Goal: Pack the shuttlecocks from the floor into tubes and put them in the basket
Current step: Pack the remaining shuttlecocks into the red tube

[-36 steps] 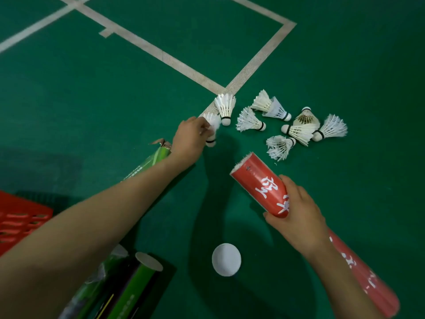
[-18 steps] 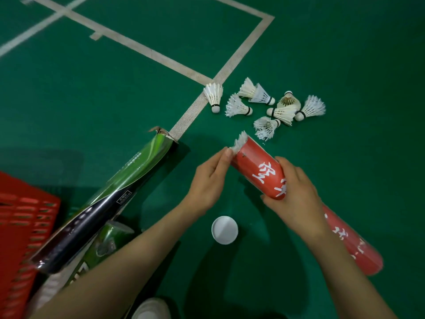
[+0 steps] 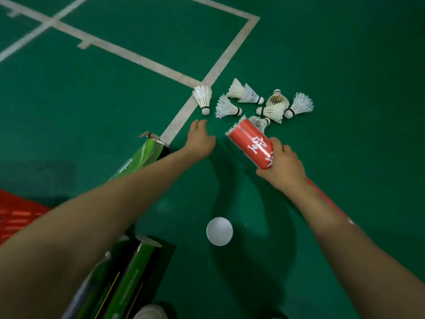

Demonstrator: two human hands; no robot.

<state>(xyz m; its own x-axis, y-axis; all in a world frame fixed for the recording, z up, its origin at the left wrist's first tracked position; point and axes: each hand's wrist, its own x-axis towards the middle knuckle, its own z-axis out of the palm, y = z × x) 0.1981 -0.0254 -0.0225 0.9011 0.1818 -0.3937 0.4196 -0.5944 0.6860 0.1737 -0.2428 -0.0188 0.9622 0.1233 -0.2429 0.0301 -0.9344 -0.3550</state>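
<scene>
My right hand (image 3: 281,166) grips a red tube (image 3: 251,143) with white lettering, its open mouth pointing up-left with white feathers showing at the rim. My left hand (image 3: 199,140) reaches forward empty, fingers relaxed, just short of a white shuttlecock (image 3: 203,99) lying on the court line. Several more shuttlecocks (image 3: 273,104) lie in a cluster on the green floor beyond the tube. The tube's white cap (image 3: 219,231) lies on the floor between my arms. A red basket (image 3: 16,215) shows at the left edge.
A green tube wrapper (image 3: 140,157) lies under my left forearm. Green and black tubes (image 3: 128,277) lie at the bottom left. White court lines (image 3: 138,58) cross the green floor ahead.
My left hand has left the tube's mouth, where it pushed a shuttlecock in, and has stretched forward toward the shuttlecock on the line. The tube now points closer to the cluster.
</scene>
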